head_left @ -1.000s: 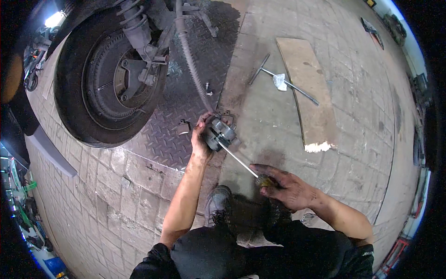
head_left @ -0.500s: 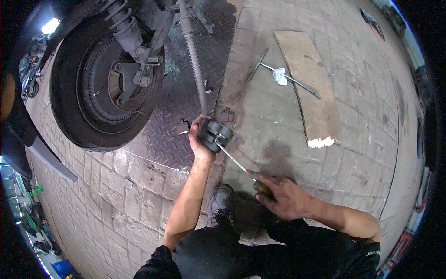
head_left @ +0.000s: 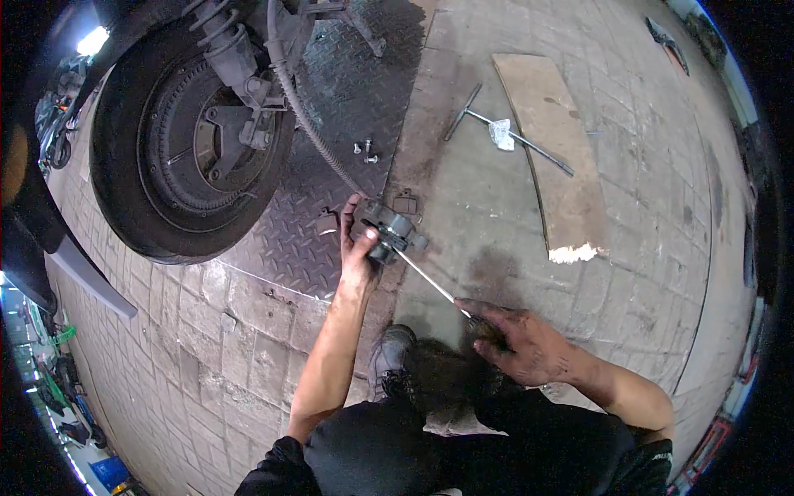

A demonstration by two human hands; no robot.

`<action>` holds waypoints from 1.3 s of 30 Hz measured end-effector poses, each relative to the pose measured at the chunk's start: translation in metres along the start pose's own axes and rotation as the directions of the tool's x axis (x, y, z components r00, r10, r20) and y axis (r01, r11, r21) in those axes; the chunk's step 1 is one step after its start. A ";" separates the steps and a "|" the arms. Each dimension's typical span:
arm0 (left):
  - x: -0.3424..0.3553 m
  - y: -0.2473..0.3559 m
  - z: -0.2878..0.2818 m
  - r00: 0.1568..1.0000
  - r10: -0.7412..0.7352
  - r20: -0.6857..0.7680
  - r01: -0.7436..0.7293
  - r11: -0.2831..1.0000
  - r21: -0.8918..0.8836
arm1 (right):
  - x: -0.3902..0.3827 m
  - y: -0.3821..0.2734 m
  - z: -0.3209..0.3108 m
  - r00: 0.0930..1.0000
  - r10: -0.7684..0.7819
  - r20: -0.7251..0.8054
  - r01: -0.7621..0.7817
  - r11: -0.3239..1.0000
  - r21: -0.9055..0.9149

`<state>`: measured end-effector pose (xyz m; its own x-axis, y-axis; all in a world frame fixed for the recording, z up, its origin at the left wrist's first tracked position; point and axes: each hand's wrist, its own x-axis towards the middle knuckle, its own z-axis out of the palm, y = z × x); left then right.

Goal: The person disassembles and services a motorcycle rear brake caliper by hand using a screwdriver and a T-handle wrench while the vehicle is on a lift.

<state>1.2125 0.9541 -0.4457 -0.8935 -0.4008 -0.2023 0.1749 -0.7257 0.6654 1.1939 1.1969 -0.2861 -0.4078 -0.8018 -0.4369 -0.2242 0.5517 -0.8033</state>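
Note:
My left hand (head_left: 357, 252) grips a dark brake caliper (head_left: 387, 223), its thumb lying on the near face, below a ribbed hose (head_left: 310, 124) that runs up toward the suspension strut. A long screwdriver (head_left: 426, 275) has its tip inside the caliper, and my right hand (head_left: 517, 347) is closed around its dark handle. A brake pad (head_left: 405, 203) lies just beyond the caliper, another pad (head_left: 327, 221) left of it. A few bolts (head_left: 370, 156) rest on the dark diamond plate (head_left: 306, 256). The wheel (head_left: 124, 198) stands at the upper left.
A wooden board (head_left: 579, 215) lies on the paved floor at right, with a T-handle wrench (head_left: 538, 147) and a white crumpled piece (head_left: 500, 134) across its left edge. A grey curved panel (head_left: 99, 289) is at left. My shoe (head_left: 393, 355) is below the hands.
My left thumb has come onto the caliper's near face. Compared with half a second ago, the caliper is slightly tilted, the hose bows more, and my right hand sits a little further right.

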 end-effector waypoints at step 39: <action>-0.011 -0.010 0.002 0.994 -0.060 -0.088 0.071 0.989 0.128 | 0.002 0.003 -0.004 0.999 0.050 0.004 -0.050 0.999 0.000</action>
<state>1.2195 0.9663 -0.4489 -0.8626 -0.4040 -0.3043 0.0563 -0.6746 0.7360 1.1891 1.1976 -0.2876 -0.4152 -0.7740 -0.4781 -0.2035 0.5912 -0.7804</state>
